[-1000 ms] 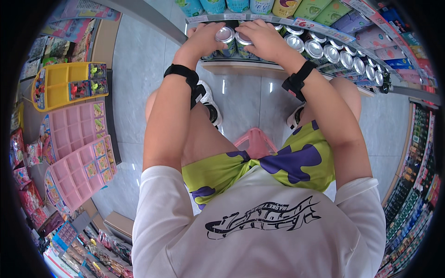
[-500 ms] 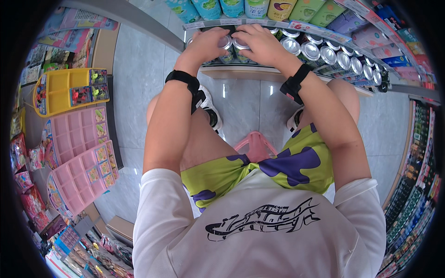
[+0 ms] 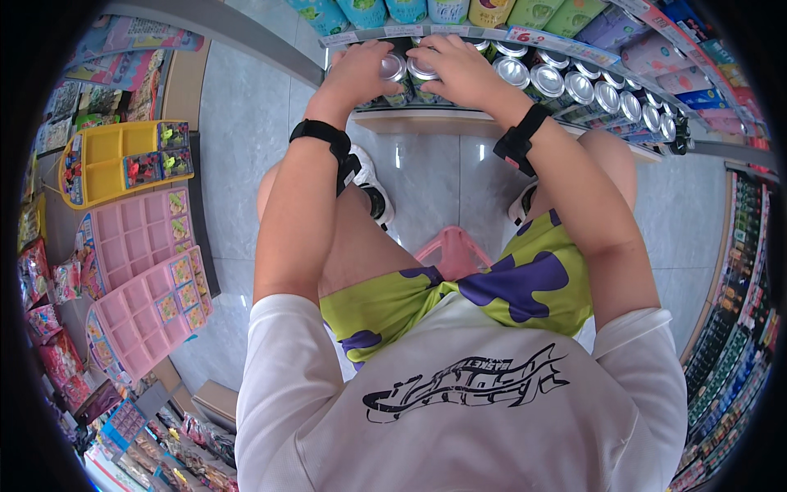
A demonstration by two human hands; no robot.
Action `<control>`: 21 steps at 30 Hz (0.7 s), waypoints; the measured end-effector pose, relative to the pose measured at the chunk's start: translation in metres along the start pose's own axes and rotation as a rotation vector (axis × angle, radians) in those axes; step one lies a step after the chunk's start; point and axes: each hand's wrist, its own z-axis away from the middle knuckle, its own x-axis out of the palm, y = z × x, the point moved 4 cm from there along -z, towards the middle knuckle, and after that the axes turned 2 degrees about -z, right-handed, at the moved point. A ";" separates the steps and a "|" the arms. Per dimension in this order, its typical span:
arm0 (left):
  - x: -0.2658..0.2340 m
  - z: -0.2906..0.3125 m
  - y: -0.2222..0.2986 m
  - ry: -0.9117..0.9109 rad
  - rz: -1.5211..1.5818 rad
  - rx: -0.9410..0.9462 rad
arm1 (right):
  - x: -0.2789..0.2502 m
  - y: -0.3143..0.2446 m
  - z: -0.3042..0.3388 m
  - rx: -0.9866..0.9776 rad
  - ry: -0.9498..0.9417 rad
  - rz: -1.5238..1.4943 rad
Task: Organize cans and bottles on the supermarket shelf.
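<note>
Grey tiled floor (image 3: 426, 184) lies below the low shelf (image 3: 426, 123), which bears rows of silver-topped cans (image 3: 547, 80). The left hand (image 3: 354, 74) and right hand (image 3: 461, 72) remain apart, curled at the left can (image 3: 393, 68) and right can (image 3: 422, 69) near its front; whether they grip, I cannot tell. Only the view has shifted slightly: handling stays with this pair.

Change over one second, as I see it through the head camera: the framing shifts slightly, so that the shelf (image 3: 426, 123) and its upper bottles (image 3: 448, 10) lie farther left, the yellow tray (image 3: 102, 149) and pink trays (image 3: 141, 239) lower. The right hand (image 3: 455, 67) also appears farther left.
</note>
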 end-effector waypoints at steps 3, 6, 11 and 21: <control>-0.003 -0.001 0.001 -0.031 -0.015 -0.049 | -0.002 0.006 0.001 -0.080 0.045 -0.017; -0.002 -0.001 -0.003 -0.025 -0.006 -0.030 | -0.004 0.006 -0.001 -0.041 -0.032 -0.046; 0.000 0.001 -0.005 0.010 0.010 -0.025 | -0.001 0.006 -0.001 -0.028 -0.042 -0.053; -0.001 0.003 -0.005 -0.003 0.032 -0.040 | -0.006 0.001 -0.004 -0.104 -0.092 -0.050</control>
